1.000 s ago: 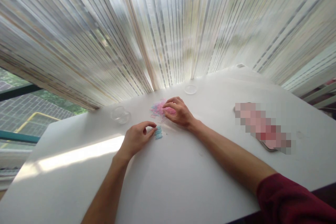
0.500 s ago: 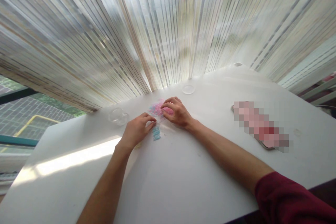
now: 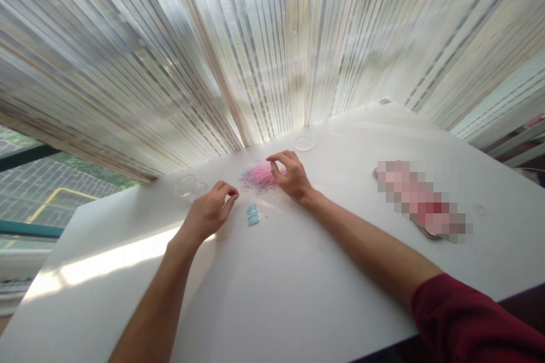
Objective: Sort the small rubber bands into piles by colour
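Note:
A loose pile of thin pink and light-blue pieces [image 3: 259,176] lies near the far edge of the white table [image 3: 272,295]; they are too small to name surely. My right hand [image 3: 293,174] hovers at the pile's right side, its curved thumb and index finger slightly apart with nothing visible between them. To the left of the pile, my left hand [image 3: 210,208] has thumb and forefinger pinched together, and whatever they may hold is too small to see. Several light-blue pieces sit side by side in a short column [image 3: 252,215] between the hands, nearer to me.
A clear round container [image 3: 190,186] stands behind my left hand. Near the curtain [image 3: 272,57] lies a clear round lid [image 3: 304,143]. On the right is a pink, pixelated flat object [image 3: 419,198]. Sunlight crosses the table's left part.
My left hand has drawn back left from the light-blue column. My right hand has lifted slightly up and right, uncovering more of the pile, and its thumb and index finger have shifted.

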A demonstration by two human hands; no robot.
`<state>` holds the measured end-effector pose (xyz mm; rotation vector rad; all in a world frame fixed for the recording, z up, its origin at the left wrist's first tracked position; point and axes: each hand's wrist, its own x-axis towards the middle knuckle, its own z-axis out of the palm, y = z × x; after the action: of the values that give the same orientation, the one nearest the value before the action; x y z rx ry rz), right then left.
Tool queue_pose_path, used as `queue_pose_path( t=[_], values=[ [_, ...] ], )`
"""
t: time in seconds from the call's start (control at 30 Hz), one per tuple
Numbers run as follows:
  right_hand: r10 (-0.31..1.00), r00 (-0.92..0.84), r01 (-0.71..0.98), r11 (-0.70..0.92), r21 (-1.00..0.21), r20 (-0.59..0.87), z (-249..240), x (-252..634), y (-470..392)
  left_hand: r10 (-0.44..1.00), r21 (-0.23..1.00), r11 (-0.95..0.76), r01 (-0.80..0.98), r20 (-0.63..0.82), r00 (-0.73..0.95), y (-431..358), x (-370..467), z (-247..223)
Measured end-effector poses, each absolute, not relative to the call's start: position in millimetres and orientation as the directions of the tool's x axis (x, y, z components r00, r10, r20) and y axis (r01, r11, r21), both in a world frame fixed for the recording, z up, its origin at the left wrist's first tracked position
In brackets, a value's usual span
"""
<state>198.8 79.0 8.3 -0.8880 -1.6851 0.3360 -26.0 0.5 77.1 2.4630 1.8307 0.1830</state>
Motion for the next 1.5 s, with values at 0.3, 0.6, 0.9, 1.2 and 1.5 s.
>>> queue_pose_path(
  t=[0.3, 0.6, 0.9, 1.2, 1.5],
  values=[
    [0.738, -0.042, 0.381, 0.635, -0.672, 0.674, 7, 200, 80, 0.975, 0.005, -0.205, 0.979, -0.082, 0.205, -37, -56, 81],
    [0.744, -0.040, 0.387, 0.627, -0.676, 0.667, 8, 200, 80, 0.972, -0.033, -0.212, 0.977, -0.115, 0.207, -52, -60, 86],
    [0.725, -0.030, 0.392, 0.641, -0.659, 0.688, 6, 199, 82, 0.973, 0.008, -0.223, 0.975, -0.068, 0.223, -48, -64, 89],
    [0.756, 0.009, 0.350, 0.611, -0.710, 0.655, 3, 199, 85, 0.943, 0.050, -0.330, 0.943, 0.052, 0.327, -20, -4, 85],
    [0.792, 0.046, 0.342, 0.559, -0.755, 0.608, 2, 199, 87, 0.982, -0.145, -0.180, 0.973, 0.037, 0.187, 10, 59, 72]
  ],
)
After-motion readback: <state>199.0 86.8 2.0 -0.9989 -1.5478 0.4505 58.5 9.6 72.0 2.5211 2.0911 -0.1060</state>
